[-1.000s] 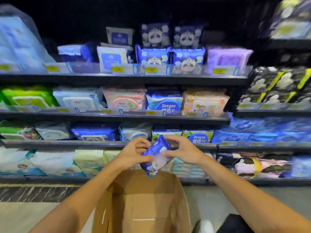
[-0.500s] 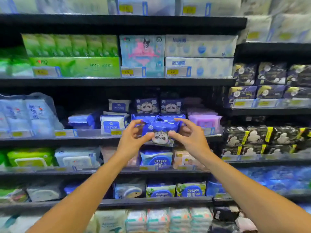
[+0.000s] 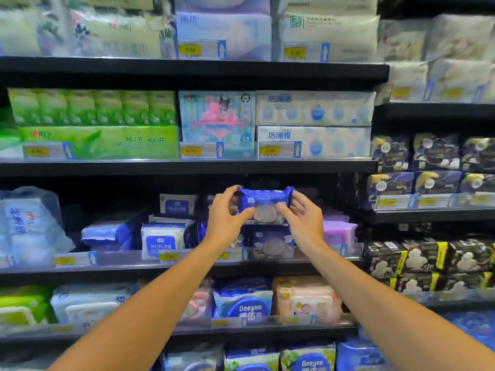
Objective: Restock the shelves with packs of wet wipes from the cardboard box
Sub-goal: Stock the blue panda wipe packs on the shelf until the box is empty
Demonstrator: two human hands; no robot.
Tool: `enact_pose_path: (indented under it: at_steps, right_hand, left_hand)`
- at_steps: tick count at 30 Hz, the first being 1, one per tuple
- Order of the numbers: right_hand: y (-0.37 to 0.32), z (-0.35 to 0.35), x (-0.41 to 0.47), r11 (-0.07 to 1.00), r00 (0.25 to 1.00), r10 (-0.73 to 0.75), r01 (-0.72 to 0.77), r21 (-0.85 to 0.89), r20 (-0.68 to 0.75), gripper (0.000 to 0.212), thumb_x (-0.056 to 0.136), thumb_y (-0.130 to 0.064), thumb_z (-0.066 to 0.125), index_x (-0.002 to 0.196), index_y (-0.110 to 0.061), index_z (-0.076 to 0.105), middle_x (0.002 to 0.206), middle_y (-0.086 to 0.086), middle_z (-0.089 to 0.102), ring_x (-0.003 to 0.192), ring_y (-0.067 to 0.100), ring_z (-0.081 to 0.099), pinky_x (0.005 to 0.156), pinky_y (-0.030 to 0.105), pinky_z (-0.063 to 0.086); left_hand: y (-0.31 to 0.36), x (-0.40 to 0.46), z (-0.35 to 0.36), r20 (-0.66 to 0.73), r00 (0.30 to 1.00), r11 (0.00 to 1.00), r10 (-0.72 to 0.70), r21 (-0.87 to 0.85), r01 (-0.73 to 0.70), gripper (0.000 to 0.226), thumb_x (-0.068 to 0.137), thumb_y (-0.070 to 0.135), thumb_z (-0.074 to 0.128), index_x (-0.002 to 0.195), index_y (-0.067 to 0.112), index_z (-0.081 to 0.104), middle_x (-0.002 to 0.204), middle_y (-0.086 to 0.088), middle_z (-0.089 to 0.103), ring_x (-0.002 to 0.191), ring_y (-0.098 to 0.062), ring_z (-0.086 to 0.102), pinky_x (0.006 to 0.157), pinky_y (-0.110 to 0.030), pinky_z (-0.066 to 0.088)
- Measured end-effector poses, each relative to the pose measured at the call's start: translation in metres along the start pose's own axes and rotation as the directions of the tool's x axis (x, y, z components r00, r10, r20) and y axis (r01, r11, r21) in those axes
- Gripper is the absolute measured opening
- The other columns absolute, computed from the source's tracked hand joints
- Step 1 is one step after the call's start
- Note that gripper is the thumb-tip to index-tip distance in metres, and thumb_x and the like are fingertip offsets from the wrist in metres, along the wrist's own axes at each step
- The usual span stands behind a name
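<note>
Both hands hold one blue pack (image 3: 263,204) of wipes up in front of the middle shelf (image 3: 187,265), just above a like pack (image 3: 270,243) standing there. The left hand (image 3: 225,219) grips the pack's left end, thumb on its face and fingers curled over the top edge. The right hand (image 3: 302,219) pinches the right end the same way. At 9 o'clock from the pack stands a white pack (image 3: 162,241) marked 99.9%; at 3 o'clock, purple packs (image 3: 338,232).
</note>
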State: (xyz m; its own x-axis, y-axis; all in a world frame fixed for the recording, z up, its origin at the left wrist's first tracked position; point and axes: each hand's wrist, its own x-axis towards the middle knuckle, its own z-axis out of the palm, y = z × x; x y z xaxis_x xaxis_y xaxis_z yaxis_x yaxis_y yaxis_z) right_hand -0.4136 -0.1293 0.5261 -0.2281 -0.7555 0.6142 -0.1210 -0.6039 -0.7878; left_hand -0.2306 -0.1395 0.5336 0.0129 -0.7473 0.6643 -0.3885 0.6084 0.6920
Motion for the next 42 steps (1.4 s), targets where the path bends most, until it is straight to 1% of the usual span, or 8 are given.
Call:
enact_pose_path:
  at_steps: [4, 7, 10, 15, 23, 32, 38, 42]
  right_hand:
    - [0.02, -0.008, 0.017, 0.996, 0.998, -0.021, 0.015, -0.093, -0.057, 0.036, 0.088, -0.009, 0.074, 0.122, -0.019, 0.067, 0.106, -0.014, 0.071, 0.106, 0.0, 0.065, 0.096, 0.021, 0.052]
    - [0.043, -0.01, 0.022, 0.972, 0.997, -0.015, -0.003, -0.235, -0.074, 0.031, 0.091, -0.023, 0.072, 0.121, -0.018, 0.066, 0.104, -0.013, 0.071, 0.097, -0.003, 0.065, 0.089, 0.025, 0.056]
    - [0.055, -0.01, 0.028, 0.947, 0.998, -0.004, -0.019, -0.32, -0.068, 0.038, 0.09, -0.032, 0.072, 0.124, -0.019, 0.063, 0.113, -0.006, 0.071, 0.102, 0.009, 0.067, 0.09, 0.038, 0.058]
    - [0.046, -0.001, 0.038, 0.9, 0.998, -0.007, -0.02, -0.436, -0.06, 0.026, 0.093, -0.025, 0.07, 0.115, -0.014, 0.064, 0.095, -0.008, 0.065, 0.089, 0.012, 0.065, 0.078, 0.032, 0.054]
    - [0.045, -0.002, 0.044, 0.743, 0.998, 0.065, -0.062, -0.666, -0.021, 0.02, 0.096, -0.031, 0.063, 0.111, -0.019, 0.067, 0.106, 0.007, 0.071, 0.103, 0.031, 0.059, 0.075, 0.036, 0.047]
    - [0.043, -0.009, 0.043, 0.675, 0.987, 0.153, -0.07, -0.734, 0.047, 0.024, 0.097, -0.034, 0.059, 0.109, -0.014, 0.061, 0.109, 0.011, 0.067, 0.103, 0.035, 0.059, 0.075, 0.038, 0.046]
    - [0.044, -0.021, 0.03, 0.68, 0.978, 0.194, -0.074, -0.729, 0.082, 0.028, 0.096, -0.044, 0.058, 0.11, -0.02, 0.055, 0.11, 0.007, 0.067, 0.096, 0.028, 0.066, 0.077, 0.047, 0.059]
    - [0.04, -0.024, 0.024, 0.7, 0.978, 0.19, -0.073, -0.71, 0.087, 0.045, 0.093, -0.053, 0.058, 0.126, -0.023, 0.053, 0.117, 0.005, 0.068, 0.104, 0.026, 0.066, 0.08, 0.047, 0.06]
  left_hand:
    - [-0.011, 0.018, 0.027, 0.029, 0.999, 0.992, -0.033, 0.121, 0.029, 0.069, 0.09, 0.035, 0.072, 0.149, 0.023, 0.04, 0.125, -0.003, 0.054, 0.108, -0.019, 0.054, 0.093, -0.032, 0.048]
    - [-0.021, 0.022, 0.044, -0.008, 0.999, 0.98, -0.05, 0.191, 0.05, 0.072, 0.09, 0.034, 0.072, 0.152, 0.02, 0.037, 0.126, -0.006, 0.057, 0.11, -0.021, 0.055, 0.091, -0.03, 0.047]
    - [-0.032, 0.023, 0.049, -0.061, 0.996, 0.984, -0.07, 0.163, 0.079, 0.061, 0.088, 0.032, 0.075, 0.14, 0.014, 0.05, 0.108, 0.0, 0.062, 0.098, -0.018, 0.058, 0.08, -0.027, 0.048]
    - [-0.042, 0.024, 0.046, -0.095, 0.993, 0.976, -0.068, 0.2, 0.086, 0.032, 0.085, 0.035, 0.077, 0.105, 0.016, 0.059, 0.094, 0.0, 0.066, 0.087, -0.017, 0.065, 0.078, -0.04, 0.058]
    - [-0.038, 0.015, 0.046, -0.054, 0.998, 0.952, -0.011, 0.306, 0.027, 0.019, 0.09, 0.026, 0.072, 0.103, 0.015, 0.064, 0.09, 0.002, 0.067, 0.078, -0.01, 0.063, 0.073, -0.031, 0.057]
    - [-0.033, 0.005, 0.038, 0.1, 0.995, 0.894, -0.018, 0.447, -0.029, 0.037, 0.1, 0.028, 0.056, 0.133, 0.012, 0.058, 0.126, -0.003, 0.056, 0.114, -0.02, 0.055, 0.092, -0.032, 0.049]
    - [-0.034, -0.003, 0.017, 0.227, 0.974, 0.876, 0.0, 0.469, -0.11, 0.045, 0.1, 0.035, 0.054, 0.141, 0.018, 0.051, 0.135, 0.0, 0.052, 0.128, -0.017, 0.046, 0.105, -0.036, 0.044]
    - [-0.03, -0.008, 0.005, 0.277, 0.961, 0.862, 0.002, 0.487, -0.142, 0.047, 0.1, 0.037, 0.053, 0.144, 0.023, 0.048, 0.141, 0.003, 0.049, 0.133, -0.016, 0.043, 0.11, -0.036, 0.04]
